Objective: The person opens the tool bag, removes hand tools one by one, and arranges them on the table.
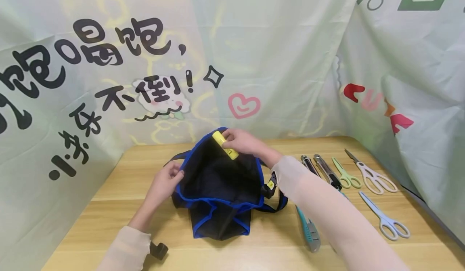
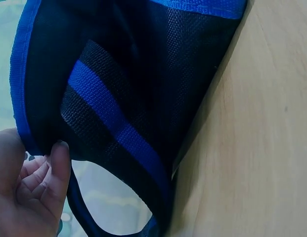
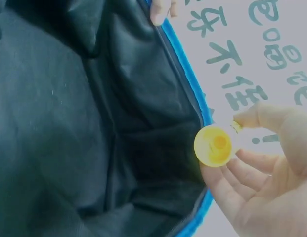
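Note:
A black bag [image 1: 218,178] with blue trim stands on the table, its wide mouth facing me. My left hand [image 1: 168,181] pinches the left edge of the mouth; in the left wrist view the bag's side [image 2: 128,64] and a blue-striped strap [image 2: 113,123] show beside the fingers. Between the thumb and fingers of my right hand [image 1: 244,141] is a yellow glue stick [image 1: 226,146], tilted at the back of the mouth. Its round end [image 3: 213,146] faces the right wrist camera near the blue rim. The bag's bottom inside is dark.
Right of the bag lie a teal utility knife [image 1: 308,230], a metal-grey utility knife [image 1: 327,171], green scissors [image 1: 343,174], white scissors [image 1: 372,176] and blue scissors [image 1: 386,218]. My right forearm partly covers the knives. A printed curtain [image 1: 276,61] hangs behind the table [image 1: 120,190].

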Available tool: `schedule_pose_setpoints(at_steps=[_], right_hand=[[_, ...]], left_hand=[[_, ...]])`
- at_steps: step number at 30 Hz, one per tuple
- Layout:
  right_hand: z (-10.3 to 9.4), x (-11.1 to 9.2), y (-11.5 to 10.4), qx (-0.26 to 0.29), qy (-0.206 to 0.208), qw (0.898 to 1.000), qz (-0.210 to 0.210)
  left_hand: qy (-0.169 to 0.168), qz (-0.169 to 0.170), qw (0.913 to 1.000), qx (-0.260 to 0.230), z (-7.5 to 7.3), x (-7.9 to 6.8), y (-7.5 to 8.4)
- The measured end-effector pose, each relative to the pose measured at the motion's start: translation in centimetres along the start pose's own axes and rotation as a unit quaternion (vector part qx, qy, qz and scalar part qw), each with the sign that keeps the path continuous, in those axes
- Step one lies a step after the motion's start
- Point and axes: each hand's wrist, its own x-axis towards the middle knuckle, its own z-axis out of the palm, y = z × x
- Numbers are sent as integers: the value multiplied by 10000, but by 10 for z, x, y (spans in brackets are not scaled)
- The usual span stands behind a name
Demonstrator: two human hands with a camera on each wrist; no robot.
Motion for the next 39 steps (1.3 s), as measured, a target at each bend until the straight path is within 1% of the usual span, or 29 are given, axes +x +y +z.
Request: schedule_pose_setpoints(at_steps=[6, 10, 13, 19, 25, 28, 32, 39], right_hand=[[-22, -21, 7, -318, 20, 9995, 19], [-37, -40, 13, -550, 59, 9984, 76], [-49, -55, 18, -543, 56, 9984, 157], [-72, -79, 40, -413, 114, 9987, 267], [-91, -108, 64, -564, 339, 9975, 274], [-99, -124, 74, -641, 416, 9965, 339], [-110, -145, 84, -634, 453, 9953, 579], [-125, -180, 117, -530, 571, 9952, 590]], left_hand=[[89, 69, 9999, -49, -1, 0, 2], [203, -41, 9997, -98, -1, 0, 1], [269, -114, 9994, -171, -2, 0, 0], [360, -87, 9992, -131, -4, 0, 2], [405, -130, 9990, -110, -5, 1, 4], [431, -164, 9989, -109, -6, 1, 3], [498, -168, 9986, -97, -9, 2, 3], [481, -155, 9986, -123, -9, 3, 1]])
